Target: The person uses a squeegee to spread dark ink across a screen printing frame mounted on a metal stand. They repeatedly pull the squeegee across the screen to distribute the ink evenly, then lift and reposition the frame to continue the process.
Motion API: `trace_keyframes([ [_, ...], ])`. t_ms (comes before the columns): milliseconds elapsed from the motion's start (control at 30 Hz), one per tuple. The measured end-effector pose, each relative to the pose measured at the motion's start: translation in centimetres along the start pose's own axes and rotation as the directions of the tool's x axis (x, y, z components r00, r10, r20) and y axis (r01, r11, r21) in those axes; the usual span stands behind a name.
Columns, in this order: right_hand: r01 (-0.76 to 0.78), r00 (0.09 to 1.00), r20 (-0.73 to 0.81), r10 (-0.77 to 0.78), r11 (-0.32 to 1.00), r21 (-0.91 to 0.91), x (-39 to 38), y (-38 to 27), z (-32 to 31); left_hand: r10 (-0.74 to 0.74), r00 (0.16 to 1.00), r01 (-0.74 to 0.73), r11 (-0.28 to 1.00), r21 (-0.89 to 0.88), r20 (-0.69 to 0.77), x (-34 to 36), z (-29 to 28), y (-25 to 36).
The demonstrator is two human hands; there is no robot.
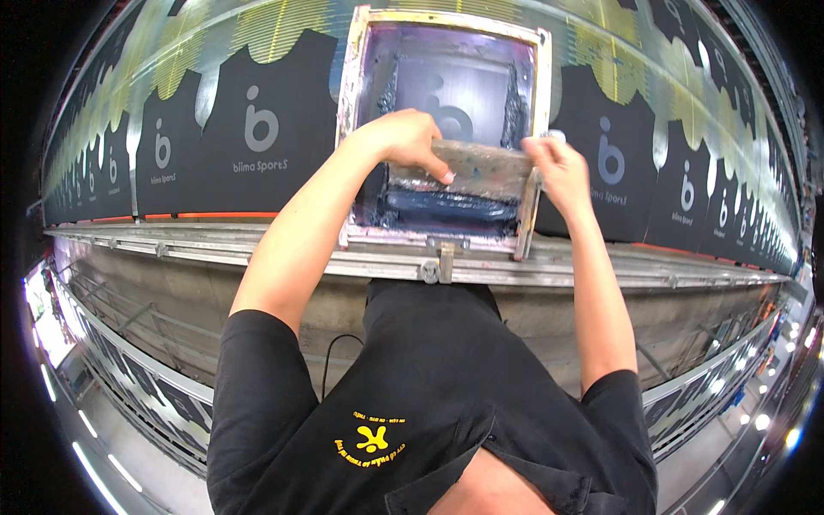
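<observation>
Screen-printing frame point(542, 81): lies over the row of black garment panels, its rails pale and ink-stained. Squeegee point(489, 172): inside the frame, crosswise over the nearer half of its mesh; blade smeared with ink. Left hand point(414, 142): closed on the squeegee toward the frame's left side, thumb extended along the near face. Right hand point(558, 167): fingers curled narrow at the squeegee's right end, beside the frame's right rail; whether it grips squeegee or rail cannot be told.

Dark ink point(451, 208): pooled at the near end of the frame, with thick ridges along both sides of the mesh. A rounded, dotted emblem shows in the mesh beyond the squeegee.

Markings: left of the frame, a black garment panel point(296, 86) bears a grey rounded emblem point(261, 124) above one line of small grey lettering. The panel right of the frame point(635, 129) matches, its lettering partly covered by the right forearm. Nearer than the frame, the person's black shirt point(446, 360) carries a yellow emblem point(372, 439) with curved yellow lettering, inverted in view.
</observation>
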State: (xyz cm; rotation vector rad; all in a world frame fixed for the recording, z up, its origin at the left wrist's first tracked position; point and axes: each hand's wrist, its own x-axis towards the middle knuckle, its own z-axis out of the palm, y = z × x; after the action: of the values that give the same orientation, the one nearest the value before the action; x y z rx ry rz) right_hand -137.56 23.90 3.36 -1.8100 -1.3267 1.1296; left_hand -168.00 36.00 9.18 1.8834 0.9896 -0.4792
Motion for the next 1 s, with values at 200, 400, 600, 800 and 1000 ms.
trace_keyframes([
  [200,-0.268,0.846,-0.443,0.296,0.955,0.127,2.7,7.0,-2.1,0.207,0.913,-0.119,0.960,0.254,-0.351,4.4,-8.8,-1.2],
  [400,-0.430,0.864,-0.076,0.497,0.808,0.402,3.6,4.1,-0.2,0.227,0.846,-0.041,0.930,0.366,-0.482,9.7,-10.5,-5.5],
  [600,-0.339,0.876,-0.162,0.454,0.820,0.461,2.5,-0.9,-1.3,0.207,0.770,-0.057,0.964,0.258,-0.604,4.6,-4.7,-4.9],
  [800,-0.252,0.894,-0.202,0.399,0.822,0.511,2.2,-1.2,-1.8,0.391,0.612,-0.153,0.911,0.382,-0.688,-6.5,14.5,-4.4],
  [1000,0.006,0.849,-0.495,0.184,0.934,0.357,2.7,-1.5,1.0,0.383,0.642,-0.169,0.916,0.364,-0.664,-12.3,17.4,-4.6],
])
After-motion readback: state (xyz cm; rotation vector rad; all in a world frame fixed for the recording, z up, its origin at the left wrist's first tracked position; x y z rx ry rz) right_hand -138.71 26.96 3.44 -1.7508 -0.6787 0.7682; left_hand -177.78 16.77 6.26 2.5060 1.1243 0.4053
